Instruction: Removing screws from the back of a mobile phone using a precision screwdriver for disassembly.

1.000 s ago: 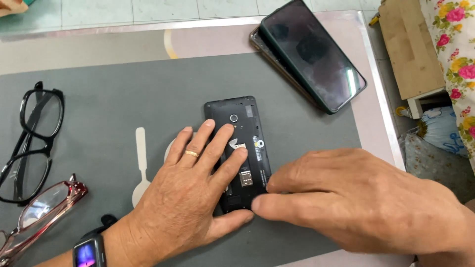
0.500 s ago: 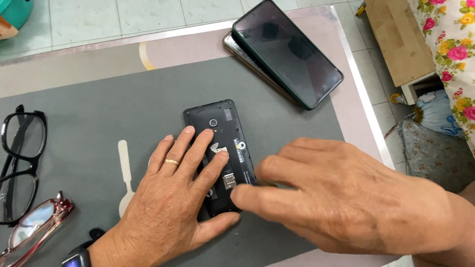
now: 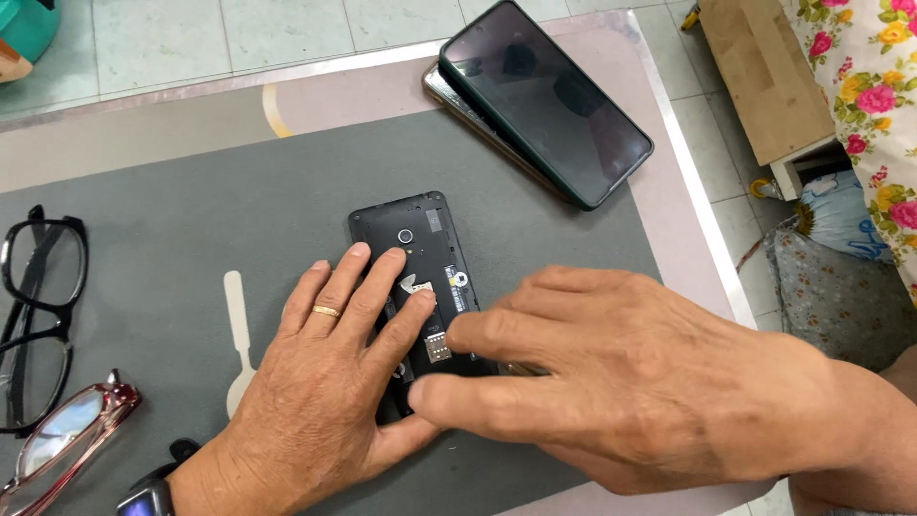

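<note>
— How are the fingers [image 3: 368,287] set?

— Those of the left hand [image 3: 325,392] are spread flat and pressed onto the lower left part of an opened black phone [image 3: 415,277]; nothing is gripped by them. A gold ring [image 3: 327,311] is worn on one finger. The fingers of the right hand [image 3: 621,382] are held loosely together and laid across the phone's lower right edge, with the thumb stretched along its bottom end; whether anything is pinched beneath them cannot be told.

— And where is the phone placed?

— It is laid back-side up with its cover removed, near the middle of a grey mat [image 3: 191,239] on the surface [image 3: 669,191]. A white plastic pry tool [image 3: 239,330] is seen just left of the left hand. Black-framed glasses [image 3: 38,315] and red-framed glasses [image 3: 67,444] are set at the mat's left edge. Two stacked smartphones [image 3: 544,100] are placed at the mat's upper right corner, well apart from the hands. A smartwatch [image 3: 148,499] is worn on the left wrist.
</note>
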